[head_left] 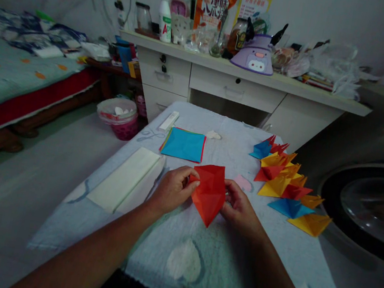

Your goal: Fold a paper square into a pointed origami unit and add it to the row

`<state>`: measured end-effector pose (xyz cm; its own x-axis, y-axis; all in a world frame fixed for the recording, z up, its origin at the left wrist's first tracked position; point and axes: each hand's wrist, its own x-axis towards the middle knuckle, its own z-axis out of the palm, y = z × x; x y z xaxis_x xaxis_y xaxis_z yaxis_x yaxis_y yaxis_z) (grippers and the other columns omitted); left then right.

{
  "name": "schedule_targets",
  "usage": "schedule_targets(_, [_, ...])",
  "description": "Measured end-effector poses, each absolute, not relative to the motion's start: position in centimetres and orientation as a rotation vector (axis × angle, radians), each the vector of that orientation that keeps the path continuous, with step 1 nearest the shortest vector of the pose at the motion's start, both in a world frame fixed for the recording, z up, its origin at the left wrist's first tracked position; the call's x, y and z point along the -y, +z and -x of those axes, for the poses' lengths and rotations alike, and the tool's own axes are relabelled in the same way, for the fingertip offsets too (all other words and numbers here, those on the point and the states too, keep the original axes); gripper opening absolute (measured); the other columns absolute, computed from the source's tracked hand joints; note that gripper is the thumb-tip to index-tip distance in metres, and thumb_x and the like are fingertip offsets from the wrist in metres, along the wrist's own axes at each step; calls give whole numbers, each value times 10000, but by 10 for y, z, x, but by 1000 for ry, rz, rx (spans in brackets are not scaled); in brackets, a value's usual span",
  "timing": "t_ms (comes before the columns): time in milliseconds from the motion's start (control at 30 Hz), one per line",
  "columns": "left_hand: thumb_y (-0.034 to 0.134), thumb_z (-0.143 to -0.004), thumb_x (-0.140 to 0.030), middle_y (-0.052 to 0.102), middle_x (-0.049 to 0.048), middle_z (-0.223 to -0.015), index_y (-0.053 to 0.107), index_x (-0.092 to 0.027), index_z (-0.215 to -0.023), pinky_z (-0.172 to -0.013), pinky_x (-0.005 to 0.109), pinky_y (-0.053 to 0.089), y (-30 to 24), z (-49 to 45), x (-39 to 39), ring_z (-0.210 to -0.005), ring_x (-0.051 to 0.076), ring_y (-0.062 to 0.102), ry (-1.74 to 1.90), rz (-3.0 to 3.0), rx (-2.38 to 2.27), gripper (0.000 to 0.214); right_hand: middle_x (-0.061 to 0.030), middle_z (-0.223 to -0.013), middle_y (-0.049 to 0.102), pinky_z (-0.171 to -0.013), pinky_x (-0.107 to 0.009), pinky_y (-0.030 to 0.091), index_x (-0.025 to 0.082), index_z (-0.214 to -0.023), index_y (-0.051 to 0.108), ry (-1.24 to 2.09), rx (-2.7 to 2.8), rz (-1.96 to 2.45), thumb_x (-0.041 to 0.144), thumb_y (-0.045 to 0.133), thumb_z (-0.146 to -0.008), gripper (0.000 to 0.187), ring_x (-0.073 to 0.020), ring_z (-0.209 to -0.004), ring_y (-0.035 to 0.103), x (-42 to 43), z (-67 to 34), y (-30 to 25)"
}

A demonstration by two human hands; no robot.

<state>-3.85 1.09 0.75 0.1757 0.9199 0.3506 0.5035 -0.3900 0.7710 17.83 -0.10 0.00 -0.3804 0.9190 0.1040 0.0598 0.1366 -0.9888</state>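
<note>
A red sheet of origami paper [208, 191], partly folded and creased with a point toward me, is held up over the cloth-covered table [183, 260]. My left hand [177, 187] pinches its left edge between thumb and fingers. On the opposite edge my right hand [238, 206] has its fingers closed; some fingertips are hidden behind the paper. Beyond my hands lies a stack of square coloured paper [184, 144] with a blue sheet on top. Folded paper pieces in red, yellow and blue [276, 183] stand in rows on the table's right side.
A pale folded sheet [123, 179] and a small white box [169, 121] lie on the left of the table. Behind is a white desk [230, 82] crowded with items. A pink bin [121, 121] stands left; a front-loading washer [370, 204] is at right.
</note>
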Motion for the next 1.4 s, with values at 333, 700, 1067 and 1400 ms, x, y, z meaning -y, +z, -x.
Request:
schedule_targets(333, [588, -815, -163, 665, -15, -777, 638, -194, -848, -623, 225, 430, 11, 38, -11, -679, 123, 587, 1121, -2003, -1368, 67, -63, -1223, 596, -951, -389, 468, 263, -1214, 540, 1584, 1489, 867, 292, 702, -764, 480, -235, -1106, 575, 6, -176, 10])
schedule_targets(700, [595, -789, -149, 667, -4, -789, 632, -192, -810, -674, 250, 444, 16, 37, -10, -728, 145, 603, 1122, -1998, -1308, 60, -57, -1107, 647, -901, -362, 495, 247, -1120, 587, 1572, 1444, 883, 379, 731, -790, 384, -212, -1003, 622, 1, -177, 0])
schedule_targets(1067, [581, -830, -195, 647, -20, -765, 650, -182, -868, -611, 217, 401, 17, 37, -8, -647, 115, 551, 1058, -1960, -1249, 81, 1, -784, 644, -594, -257, 464, 216, -938, 668, 1381, 1467, 989, 396, 701, -818, 219, -133, -645, 570, -4, -179, -11])
schedule_targets(1400, [515, -907, -251, 596, -20, -757, 611, -182, -921, -649, 227, 405, 14, 38, -9, -688, 122, 540, 1065, -1872, -1160, 119, -1, -657, 658, -532, -248, 467, 199, -810, 640, 1358, 1283, 996, 413, 686, -835, 221, -122, -561, 583, -6, -175, -13])
